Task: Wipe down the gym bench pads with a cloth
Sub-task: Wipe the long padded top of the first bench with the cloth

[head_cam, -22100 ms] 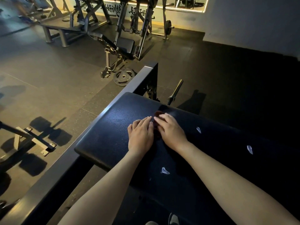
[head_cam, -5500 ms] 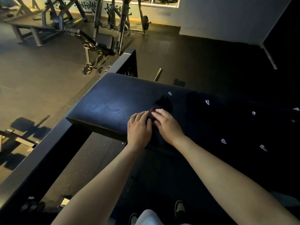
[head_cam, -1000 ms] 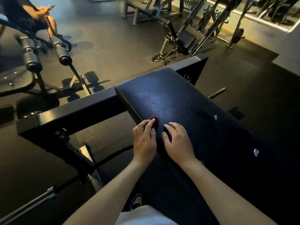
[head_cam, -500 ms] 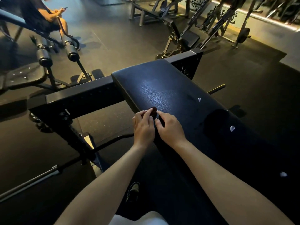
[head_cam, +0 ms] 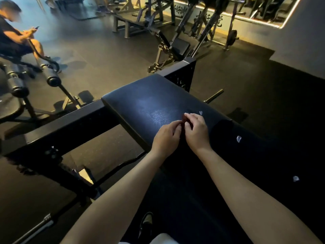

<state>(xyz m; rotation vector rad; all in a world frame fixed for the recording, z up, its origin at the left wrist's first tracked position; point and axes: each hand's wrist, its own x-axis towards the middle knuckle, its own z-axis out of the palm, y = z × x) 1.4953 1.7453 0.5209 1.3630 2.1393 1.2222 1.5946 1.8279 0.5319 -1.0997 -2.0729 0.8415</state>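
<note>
Left hand (head_cam: 166, 137) and right hand (head_cam: 197, 132), fingers curled, pinch small dark red cloth (head_cam: 184, 119), probably bunched. Cloth soft, light; hold by edges. Pad (head_cam: 151, 101) smooth.

Black bench pad (head_cam: 158, 103) (pale flecks (head_cam: 238, 138)), dark red cloth (head_cam: 184, 119), black frame (head_cam: 70, 120), grey floor (head_cam: 98, 55)

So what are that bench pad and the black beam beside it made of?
The bench pad looks like black vinyl or faux leather over padding: it has a fine pebbled grain, a soft sheen and rounded edges. The beam seems to be square steel tube painted matte black, with flat faces, sharp corners and a dull surface. Sight alone cannot confirm either.
</note>
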